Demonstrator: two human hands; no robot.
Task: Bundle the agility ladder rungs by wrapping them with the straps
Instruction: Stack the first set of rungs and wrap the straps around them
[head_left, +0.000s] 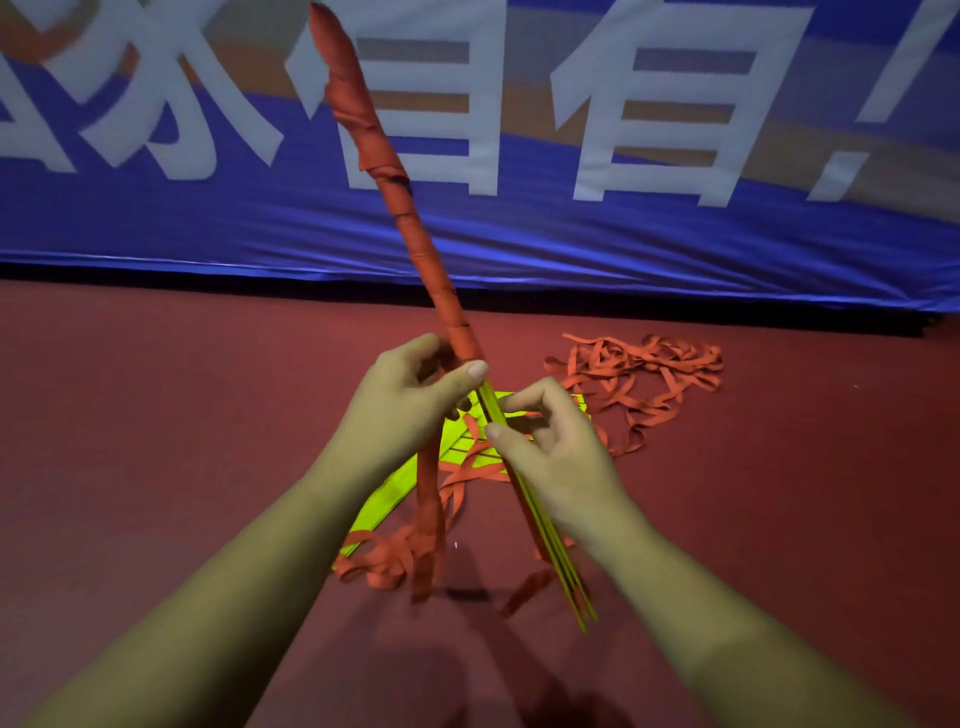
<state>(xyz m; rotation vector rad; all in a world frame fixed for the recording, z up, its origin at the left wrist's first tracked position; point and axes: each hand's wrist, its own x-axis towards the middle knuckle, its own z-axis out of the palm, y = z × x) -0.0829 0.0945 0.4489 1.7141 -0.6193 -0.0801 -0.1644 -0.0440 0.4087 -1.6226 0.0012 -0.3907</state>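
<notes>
aloft, left hand (410, 410) clamped round strap-wrapped rungs (565, 574), right hand (558, 449) seemingly pinching them lower, open floor (779, 493) beyond

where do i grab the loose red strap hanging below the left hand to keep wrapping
Probably high up, just below the left hand, where the loose strap hangs straight from the wrapped section. Bring the right hand in from the right, off the bare rungs. Lower down it twists and trails onto the floor.
</notes>
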